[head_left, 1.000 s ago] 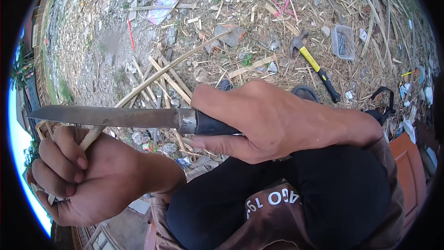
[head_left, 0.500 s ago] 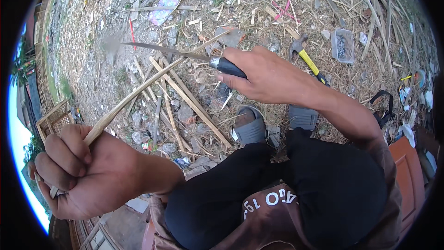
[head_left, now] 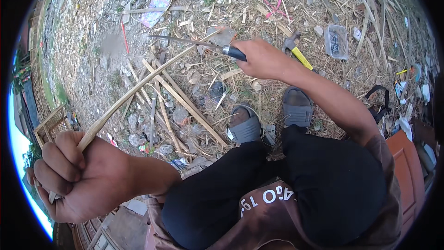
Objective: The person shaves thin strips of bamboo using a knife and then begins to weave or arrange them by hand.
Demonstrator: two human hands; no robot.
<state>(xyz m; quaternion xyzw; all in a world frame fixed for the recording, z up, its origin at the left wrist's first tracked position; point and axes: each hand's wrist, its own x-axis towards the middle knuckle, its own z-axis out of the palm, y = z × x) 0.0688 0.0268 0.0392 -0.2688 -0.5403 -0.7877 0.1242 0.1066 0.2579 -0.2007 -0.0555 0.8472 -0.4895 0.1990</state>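
Observation:
My left hand [head_left: 85,176] is closed round the thick end of a pale wooden stick [head_left: 132,93], which slants up and away to the right. Its thin far end reaches up near the knife. In my right hand [head_left: 261,59] is the dark handle of a knife [head_left: 178,40], fingers wrapped round it. The long narrow blade points left and crosses the stick close to its far tip. Whether the blade touches the wood or only passes over it, I cannot tell.
Cut wooden strips [head_left: 185,102] lie crossed on the littered ground before my sandals [head_left: 246,127]. Farther right are a hammer [head_left: 298,53] with a yellow handle and a clear plastic box [head_left: 336,41] of nails. A reddish-brown chair [head_left: 407,171] stands at my right.
My right hand has moved away and slightly right with the knife, so the blade now crosses nearer the stick's far tip. The left hand keeps its hold on the stick.

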